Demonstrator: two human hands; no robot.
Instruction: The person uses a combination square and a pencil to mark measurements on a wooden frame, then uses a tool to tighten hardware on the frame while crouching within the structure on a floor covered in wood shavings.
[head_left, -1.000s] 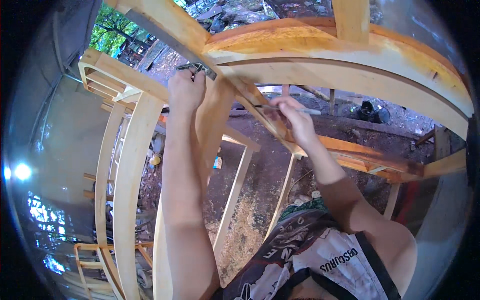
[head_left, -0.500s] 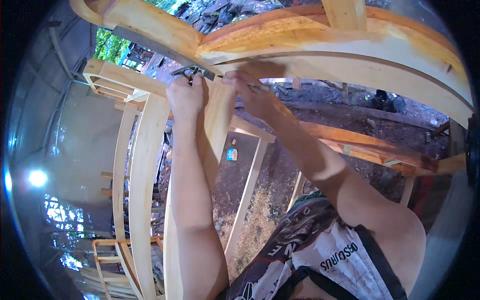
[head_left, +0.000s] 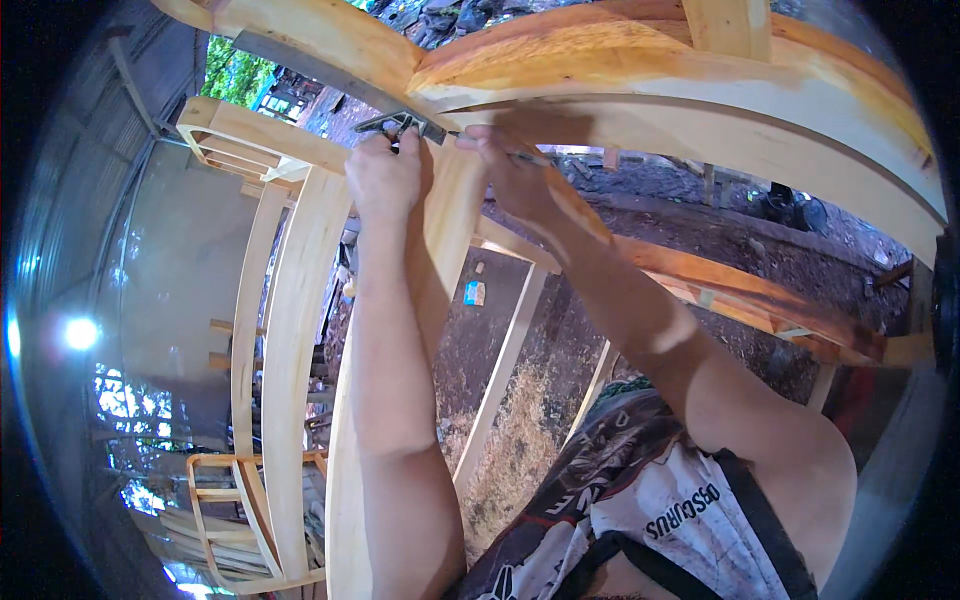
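My left hand [head_left: 385,175] fingers grip metal square [head_left: 400,124] steady on curved beam [head_left: 620,75] | right hand [head_left: 510,165] fingers pinch pencil [head_left: 528,157] beside it

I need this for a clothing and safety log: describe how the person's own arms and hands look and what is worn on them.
Both forearms are bare from the lower edge up to the wrists: no sleeves, gloves, watch or bands show. The left hand and right hand are ungloved too. At the shoulder sits a sleeveless white top with dark print and dark straps over it.
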